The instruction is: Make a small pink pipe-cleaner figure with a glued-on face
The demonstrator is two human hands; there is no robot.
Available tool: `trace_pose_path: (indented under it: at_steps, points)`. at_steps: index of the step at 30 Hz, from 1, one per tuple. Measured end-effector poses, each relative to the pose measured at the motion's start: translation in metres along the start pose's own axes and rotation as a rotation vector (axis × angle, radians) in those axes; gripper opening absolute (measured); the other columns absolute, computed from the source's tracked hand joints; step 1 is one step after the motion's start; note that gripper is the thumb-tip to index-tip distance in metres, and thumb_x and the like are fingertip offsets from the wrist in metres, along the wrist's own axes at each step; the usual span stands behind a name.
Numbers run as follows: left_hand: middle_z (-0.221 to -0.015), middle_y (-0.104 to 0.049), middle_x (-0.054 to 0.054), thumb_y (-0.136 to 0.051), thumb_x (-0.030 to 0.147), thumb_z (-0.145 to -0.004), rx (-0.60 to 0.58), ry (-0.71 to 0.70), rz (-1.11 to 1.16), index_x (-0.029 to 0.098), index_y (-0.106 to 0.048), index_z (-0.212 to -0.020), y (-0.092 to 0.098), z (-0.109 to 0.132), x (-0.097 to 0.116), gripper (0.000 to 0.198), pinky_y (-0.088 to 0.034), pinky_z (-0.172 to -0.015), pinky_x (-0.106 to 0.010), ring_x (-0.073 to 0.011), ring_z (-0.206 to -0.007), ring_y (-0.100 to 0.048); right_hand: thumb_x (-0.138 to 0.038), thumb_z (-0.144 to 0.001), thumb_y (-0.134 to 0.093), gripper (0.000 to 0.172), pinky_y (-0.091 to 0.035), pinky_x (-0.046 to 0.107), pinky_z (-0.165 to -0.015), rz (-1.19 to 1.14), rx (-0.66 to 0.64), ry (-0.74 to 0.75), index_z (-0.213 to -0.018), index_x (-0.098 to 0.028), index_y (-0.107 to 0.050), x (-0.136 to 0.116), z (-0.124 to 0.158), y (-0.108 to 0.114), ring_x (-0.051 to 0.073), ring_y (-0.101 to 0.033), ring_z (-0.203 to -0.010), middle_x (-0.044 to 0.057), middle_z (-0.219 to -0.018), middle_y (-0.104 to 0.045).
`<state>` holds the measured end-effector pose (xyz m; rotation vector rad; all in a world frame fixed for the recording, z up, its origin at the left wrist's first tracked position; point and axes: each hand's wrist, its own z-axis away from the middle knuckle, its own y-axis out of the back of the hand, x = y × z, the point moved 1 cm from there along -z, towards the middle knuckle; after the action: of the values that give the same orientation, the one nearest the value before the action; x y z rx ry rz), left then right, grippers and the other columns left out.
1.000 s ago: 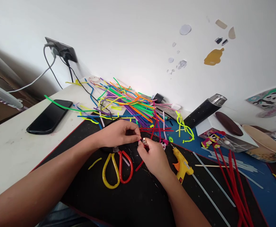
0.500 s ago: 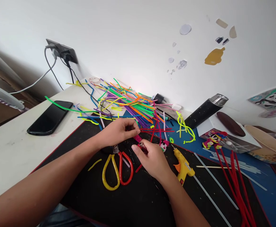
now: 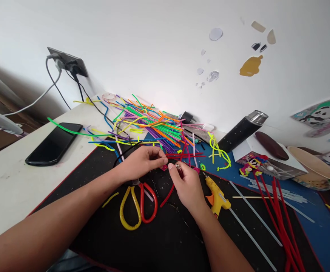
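A small pink piece (image 3: pixel 164 167) is being pinched between the fingertips of the left hand (image 3: pixel 142 161), over the black mat (image 3: pixel 142 241) near the middle of the desk. Just to its right, a lighter (image 3: pixel 179 167) is being gripped in the right hand (image 3: pixel 188 186), with the fingers curled closed around it and the thumb lying on top; the metal head is being pointed toward the pink piece. A red pipe cleaner (image 3: pixel 167 194) is being left lying under the right hand. Scissors (image 3: pixel 138 202) with yellow and red handles are lying just near the left hand, and a yellow glue gun (image 3: pixel 216 192) just right of the right hand. A heap of coloured pipe cleaners (image 3: pixel 150 126) is spread farther back, with a phone (image 3: pixel 54 143) at far left.
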<state>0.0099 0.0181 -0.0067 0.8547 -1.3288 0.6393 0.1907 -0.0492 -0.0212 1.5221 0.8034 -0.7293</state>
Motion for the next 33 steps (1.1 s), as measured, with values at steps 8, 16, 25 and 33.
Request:
trace_pose_path:
  at_steps: [8, 16, 25, 33]
  points:
    - [-0.073, -0.064, 0.001, -0.074, 0.046, -0.087, -0.078, 0.04, 0.078, 0.017, -0.069, -0.081, -0.003, 0.0008, -0.0003, 0.03, -0.042, -0.067, -0.026, -0.0135, -0.068, -0.054, -0.05, -0.1, -0.051, 0.044, -0.027, 0.028, -0.053, -0.012, 0.054, -0.006, -0.067, -0.024, -0.039, -0.0019, -0.0026, 0.0038, 0.013, -0.036, -0.056, -0.006, -0.059, -0.038]
    - [-0.067, -0.057, 0.003, -0.079, 0.052, -0.08, 0.052, 0.078, 0.109, 0.017, -0.067, -0.077, -0.0045, -0.0009, -0.0009, 0.036, -0.04, -0.064, -0.027, -0.0134, -0.064, -0.051, -0.053, -0.102, -0.053, 0.046, -0.026, 0.028, -0.054, -0.005, -0.061, 0.02, -0.069, -0.023, -0.04, -0.0036, 0.002, -0.0009, 0.012, -0.035, -0.056, -0.007, -0.061, -0.037]
    - [-0.077, -0.066, -0.001, -0.075, 0.048, -0.083, 0.053, 0.068, 0.093, 0.016, -0.071, -0.084, -0.0073, -0.001, -0.0068, 0.032, -0.042, -0.07, -0.028, -0.0154, -0.072, -0.056, -0.053, -0.102, -0.052, 0.05, -0.025, 0.028, -0.053, -0.017, -0.067, 0.022, -0.066, -0.023, -0.034, -0.0043, 0.0025, -0.0014, 0.012, -0.033, -0.055, -0.007, -0.058, -0.035]
    - [-0.078, -0.07, -0.001, -0.078, 0.044, -0.08, 0.052, 0.083, 0.13, 0.017, -0.071, -0.082, -0.0088, -0.0002, -0.0049, 0.029, -0.043, -0.07, -0.028, -0.0152, -0.072, -0.058, -0.046, -0.099, -0.051, 0.044, -0.024, 0.029, -0.052, 0.044, -0.07, -0.008, -0.065, -0.023, -0.035, -0.0043, 0.0008, -0.0023, 0.012, -0.034, -0.054, -0.006, -0.057, -0.039]
